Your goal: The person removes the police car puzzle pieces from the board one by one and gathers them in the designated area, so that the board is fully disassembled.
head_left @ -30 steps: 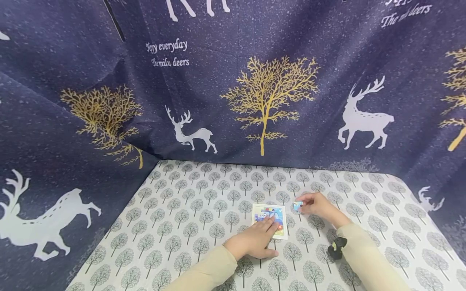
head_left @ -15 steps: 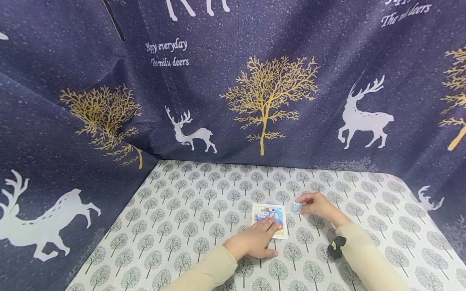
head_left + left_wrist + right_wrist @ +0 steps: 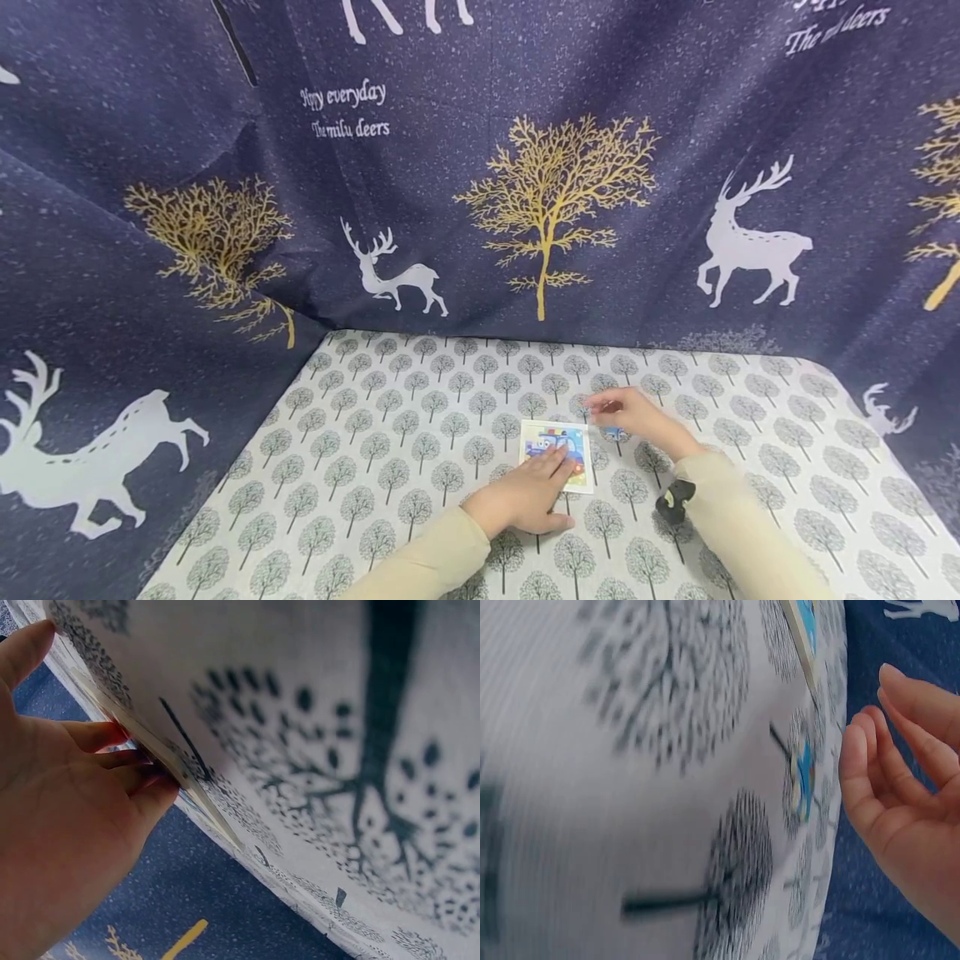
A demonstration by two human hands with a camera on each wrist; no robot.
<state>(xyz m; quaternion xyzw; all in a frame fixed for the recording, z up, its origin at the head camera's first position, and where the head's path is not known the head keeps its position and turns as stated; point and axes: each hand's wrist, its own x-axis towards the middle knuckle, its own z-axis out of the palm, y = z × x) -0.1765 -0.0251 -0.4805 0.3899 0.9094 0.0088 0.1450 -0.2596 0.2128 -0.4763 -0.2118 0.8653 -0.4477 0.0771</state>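
A small square jigsaw puzzle with a white frame and a cartoon vehicle picture [image 3: 534,432] lies on the tablecloth. My left hand [image 3: 525,493] rests on it with extended fingers, covering its lower part; the left wrist view shows the fingertips against the thin board [image 3: 202,804]. Just right of the puzzle, a loose blue puzzle piece [image 3: 618,434] lies on the cloth, partly hidden under my right hand [image 3: 630,413]. The right wrist view shows that piece [image 3: 803,780] apart from the fingers, which are gently bent and hold nothing.
A white cloth [image 3: 420,492] printed with grey trees covers the table. Dark blue fabric [image 3: 420,183] with deer and golden trees hangs behind and at the left. A black object [image 3: 675,502] sits at the right sleeve's cuff.
My right hand has let go of the blue puzzle piece, which now lies on the cloth. That hand has moved up and left toward the puzzle's top right corner. The left hand stays put.
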